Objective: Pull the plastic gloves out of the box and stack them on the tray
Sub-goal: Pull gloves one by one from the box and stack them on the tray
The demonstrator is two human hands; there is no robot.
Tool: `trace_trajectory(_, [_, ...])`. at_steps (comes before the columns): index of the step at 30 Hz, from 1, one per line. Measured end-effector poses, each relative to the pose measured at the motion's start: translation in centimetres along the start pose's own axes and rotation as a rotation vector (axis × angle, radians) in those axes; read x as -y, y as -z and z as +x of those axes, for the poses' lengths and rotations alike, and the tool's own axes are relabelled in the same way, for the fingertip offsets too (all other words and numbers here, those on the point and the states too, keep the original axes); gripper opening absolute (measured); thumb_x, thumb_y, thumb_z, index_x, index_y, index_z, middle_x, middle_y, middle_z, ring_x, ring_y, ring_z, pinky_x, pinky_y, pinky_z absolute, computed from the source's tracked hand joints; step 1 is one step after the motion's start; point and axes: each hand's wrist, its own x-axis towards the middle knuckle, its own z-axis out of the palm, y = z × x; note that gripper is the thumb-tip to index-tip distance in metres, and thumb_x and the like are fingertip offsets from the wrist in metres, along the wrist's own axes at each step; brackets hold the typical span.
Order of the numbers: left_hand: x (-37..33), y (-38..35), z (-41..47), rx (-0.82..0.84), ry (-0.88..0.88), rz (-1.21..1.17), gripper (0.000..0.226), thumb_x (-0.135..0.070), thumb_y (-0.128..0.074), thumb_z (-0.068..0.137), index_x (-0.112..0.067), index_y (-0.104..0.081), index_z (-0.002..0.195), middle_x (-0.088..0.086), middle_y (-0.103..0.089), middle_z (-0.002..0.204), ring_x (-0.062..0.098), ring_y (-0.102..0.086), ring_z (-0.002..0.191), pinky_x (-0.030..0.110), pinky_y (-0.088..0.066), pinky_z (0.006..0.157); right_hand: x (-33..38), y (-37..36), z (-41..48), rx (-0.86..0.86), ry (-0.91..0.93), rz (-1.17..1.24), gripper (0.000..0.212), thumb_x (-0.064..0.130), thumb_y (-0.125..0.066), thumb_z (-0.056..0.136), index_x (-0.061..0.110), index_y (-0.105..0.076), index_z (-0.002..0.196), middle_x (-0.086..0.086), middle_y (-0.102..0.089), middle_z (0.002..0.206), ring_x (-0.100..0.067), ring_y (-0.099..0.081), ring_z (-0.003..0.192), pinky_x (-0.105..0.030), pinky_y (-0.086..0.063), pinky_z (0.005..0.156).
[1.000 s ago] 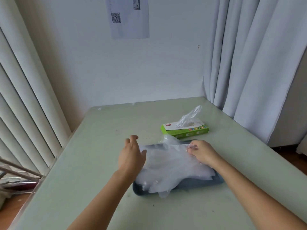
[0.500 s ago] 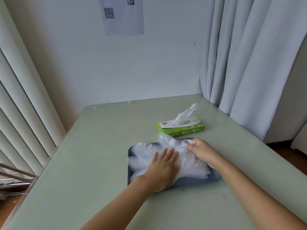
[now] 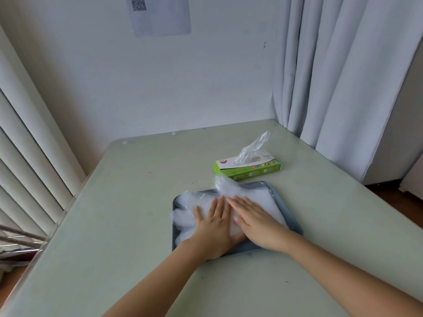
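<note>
Underneath, pale green bench [image 3: 137, 225]. Near its middle, grey tray [image 3: 290, 216], heaped with clear plastic gloves [image 3: 251, 197] spilling over the left rim. Just behind the tray, green box [image 3: 249, 172]. Flat on the heap, left grip [image 3: 215, 227] and right grip [image 3: 256, 220], fingers straight and spread, pressing down side by side. Poking up from the box slot, one loose glove [image 3: 251, 147].

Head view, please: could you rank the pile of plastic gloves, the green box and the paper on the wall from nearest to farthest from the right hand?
1. The pile of plastic gloves: directly under the right hand, which presses flat on it, in the tray.
2. The green box: on the table, just beyond the tray's far edge.
3. The paper: high on the back wall, farthest.
</note>
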Motion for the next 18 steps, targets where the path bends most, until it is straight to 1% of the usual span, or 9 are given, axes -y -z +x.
trace_trajectory(3, [0.5, 0.2, -0.7, 0.035, 0.091, -0.026, 0.108, -0.089, -0.013, 0.07, -0.023, 0.013, 0.151, 0.001, 0.02, 0.158, 0.021, 0.02, 0.145, 0.06, 0.008, 0.113, -1.1, 0.7, -0.8, 0.083, -0.103, -0.161, 0.061, 0.052, -0.024, 0.1, 0.033, 0.003, 0.152, -0.001, 0.015, 0.159, -0.019, 0.015, 0.147, -0.032, 0.01, 0.117])
trace_trajectory(6, [1.3, 0.7, -1.6, 0.053, 0.177, -0.06, 0.104, -0.084, -0.025, 0.077, -0.024, 0.016, 0.15, 0.004, 0.024, 0.157, 0.025, 0.025, 0.144, 0.058, 0.01, 0.113, -2.0, 1.3, -1.4, 0.099, -0.19, -0.19, 0.074, 0.067, -0.024, 0.092, 0.034, 0.006, 0.152, -0.009, 0.021, 0.158, -0.024, 0.019, 0.146, -0.035, 0.008, 0.118])
trace_trajectory(10, [2.1, 1.4, -1.9, 0.113, 0.254, -0.068, 0.108, -0.084, -0.03, 0.076, -0.021, 0.019, 0.15, 0.01, 0.026, 0.156, 0.033, 0.024, 0.143, 0.052, 0.007, 0.117, -2.2, 2.0, -1.1, 0.137, -0.213, -0.243, 0.085, 0.074, -0.025, 0.087, 0.03, 0.007, 0.152, -0.021, 0.021, 0.156, -0.029, 0.017, 0.146, -0.037, 0.004, 0.119])
trace_trajectory(12, [2.2, 2.4, -2.1, 0.16, 0.274, -0.064, 0.111, -0.083, -0.036, 0.076, -0.02, 0.016, 0.151, 0.012, 0.02, 0.157, 0.036, 0.015, 0.145, 0.047, 0.001, 0.118, -2.0, 2.7, -0.9, 0.17, -0.221, -0.262, 0.088, 0.074, -0.028, 0.086, 0.028, 0.005, 0.153, -0.024, 0.017, 0.156, -0.032, 0.011, 0.147, -0.038, 0.001, 0.119])
trace_trajectory(14, [2.3, 4.1, -2.2, 0.175, 0.281, -0.097, 0.108, -0.078, -0.046, 0.076, -0.018, -0.001, 0.153, 0.012, -0.004, 0.16, 0.034, -0.011, 0.145, 0.04, -0.017, 0.115, -1.9, 3.8, -0.7, 0.184, -0.23, -0.284, 0.091, 0.076, -0.036, 0.084, 0.024, -0.008, 0.153, -0.024, 0.001, 0.157, -0.034, -0.005, 0.147, -0.039, -0.011, 0.118])
trace_trajectory(15, [2.4, 5.1, -2.2, 0.144, 0.274, -0.114, 0.098, -0.074, -0.049, 0.078, -0.018, -0.016, 0.151, 0.01, -0.024, 0.155, 0.03, -0.029, 0.139, 0.036, -0.028, 0.11, -1.8, 4.3, -0.4, 0.153, -0.223, -0.292, 0.088, 0.076, -0.04, 0.082, 0.021, -0.024, 0.149, -0.023, -0.018, 0.154, -0.033, -0.022, 0.142, -0.037, -0.023, 0.111])
trace_trajectory(16, [2.6, 6.2, -1.9, 0.078, 0.258, -0.103, 0.087, -0.072, -0.051, 0.08, -0.019, -0.032, 0.145, 0.007, -0.041, 0.145, 0.026, -0.043, 0.13, 0.033, -0.036, 0.102, -1.9, 5.0, 0.0, 0.085, -0.209, -0.279, 0.079, 0.075, -0.046, 0.08, 0.018, -0.042, 0.135, -0.018, -0.039, 0.142, -0.031, -0.039, 0.13, -0.035, -0.035, 0.099])
trace_trajectory(17, [2.8, 7.2, -1.5, -0.012, 0.245, -0.075, 0.077, -0.07, -0.051, 0.081, -0.019, -0.042, 0.138, 0.005, -0.052, 0.136, 0.024, -0.051, 0.121, 0.032, -0.04, 0.096, -1.9, 5.9, 0.5, -0.019, -0.199, -0.226, 0.068, 0.072, -0.051, 0.079, 0.017, -0.054, 0.118, -0.011, -0.054, 0.126, -0.028, -0.051, 0.116, -0.033, -0.039, 0.085])
trace_trajectory(18, [3.1, 8.2, -0.7, -0.108, 0.243, -0.066, 0.072, -0.068, -0.052, 0.082, -0.019, -0.047, 0.134, 0.004, -0.057, 0.13, 0.024, -0.054, 0.117, 0.031, -0.042, 0.093, -2.2, 6.9, 1.2, -0.13, -0.213, -0.134, 0.058, 0.067, -0.058, 0.079, 0.016, -0.058, 0.107, -0.004, -0.059, 0.113, -0.024, -0.056, 0.105, -0.032, -0.04, 0.078])
